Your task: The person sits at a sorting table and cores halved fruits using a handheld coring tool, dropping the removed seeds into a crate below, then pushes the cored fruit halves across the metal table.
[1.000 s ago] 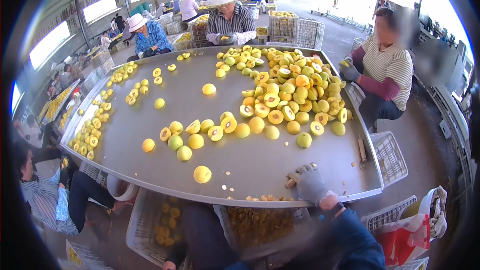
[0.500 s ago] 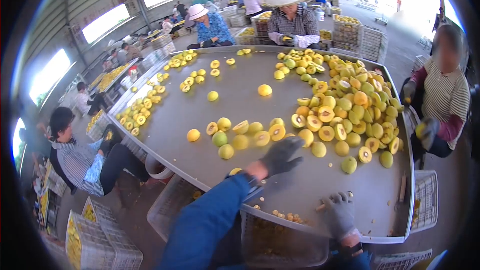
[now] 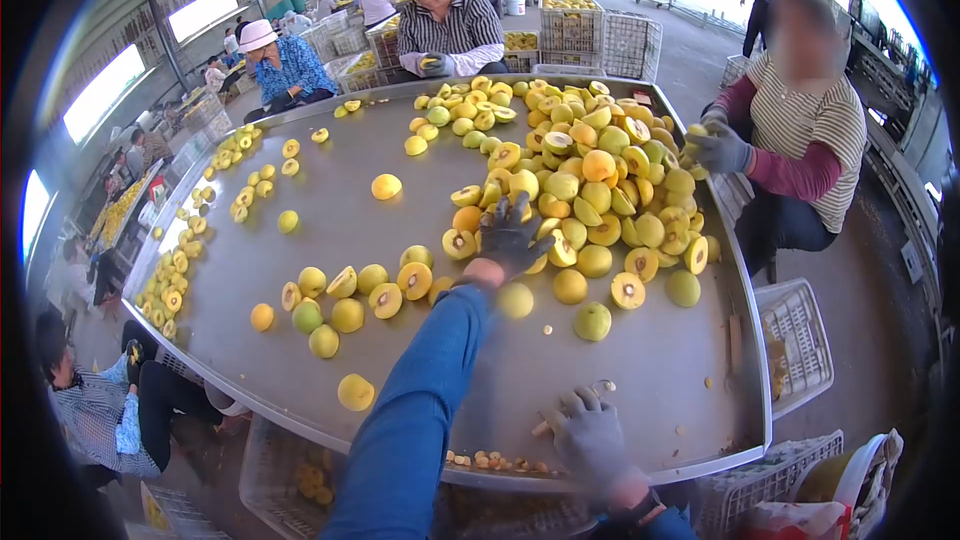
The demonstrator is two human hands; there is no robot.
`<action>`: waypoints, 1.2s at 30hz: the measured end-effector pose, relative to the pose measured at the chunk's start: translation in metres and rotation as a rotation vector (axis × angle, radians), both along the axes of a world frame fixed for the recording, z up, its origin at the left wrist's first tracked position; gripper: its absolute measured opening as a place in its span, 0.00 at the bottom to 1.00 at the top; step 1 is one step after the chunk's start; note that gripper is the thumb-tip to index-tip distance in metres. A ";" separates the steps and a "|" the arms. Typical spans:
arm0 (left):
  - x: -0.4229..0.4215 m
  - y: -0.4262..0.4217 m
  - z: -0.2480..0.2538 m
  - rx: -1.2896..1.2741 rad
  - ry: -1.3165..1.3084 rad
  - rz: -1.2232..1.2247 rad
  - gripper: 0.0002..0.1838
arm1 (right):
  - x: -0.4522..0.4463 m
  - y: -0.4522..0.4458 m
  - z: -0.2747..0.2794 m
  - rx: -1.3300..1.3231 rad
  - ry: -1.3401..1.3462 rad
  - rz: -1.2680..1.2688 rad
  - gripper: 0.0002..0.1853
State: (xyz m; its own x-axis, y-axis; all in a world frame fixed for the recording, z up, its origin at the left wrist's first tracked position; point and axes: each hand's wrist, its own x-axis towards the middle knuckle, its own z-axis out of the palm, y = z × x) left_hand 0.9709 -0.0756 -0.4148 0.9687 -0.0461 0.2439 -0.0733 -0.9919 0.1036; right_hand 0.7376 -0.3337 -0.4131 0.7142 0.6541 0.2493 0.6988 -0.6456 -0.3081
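My left hand [image 3: 512,237], in a dark glove, is stretched over the near left side of a heap of halved yellow peaches [image 3: 600,165]. Its fingers are spread on or just above the fruit, gripping none that I can see. Near the table's front edge, my right hand [image 3: 592,440], in a grey glove, is closed around a small wooden-handled tool [image 3: 543,428]. A curved metal end of it shows past the fingers. Left of my left arm, several peach halves [image 3: 414,280] lie in a loose row, some cut side up. A single half [image 3: 355,392] rests closer to me.
The metal table [image 3: 330,165] has a raised rim. Pits [image 3: 495,461] lie along its front edge, and another wooden-handled tool [image 3: 735,343] lies at right. Co-workers sit around it, one at right with gloved hands [image 3: 722,147] by the heap. Crates [image 3: 795,345] stand below.
My left hand has reached forward from bare table to the heap. A peach half now lies in the open left of my forearm. My view has turned right; the right hand keeps its tool.
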 end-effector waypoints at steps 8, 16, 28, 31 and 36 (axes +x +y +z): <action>-0.074 0.027 0.010 0.024 0.177 -0.153 0.25 | -0.002 -0.003 0.003 -0.047 -0.038 0.005 0.12; -0.146 0.067 0.049 0.293 0.626 -0.339 0.25 | -0.007 -0.005 0.007 -0.104 0.121 0.033 0.15; 0.068 -0.052 0.051 0.039 0.069 -0.137 0.44 | -0.007 -0.013 0.016 0.067 0.168 0.072 0.16; 0.077 -0.066 0.053 0.084 0.182 -0.018 0.48 | -0.003 -0.013 0.021 0.034 0.207 0.076 0.17; 0.053 -0.052 0.055 0.102 0.268 -0.037 0.43 | -0.006 -0.012 0.021 0.078 0.181 0.071 0.15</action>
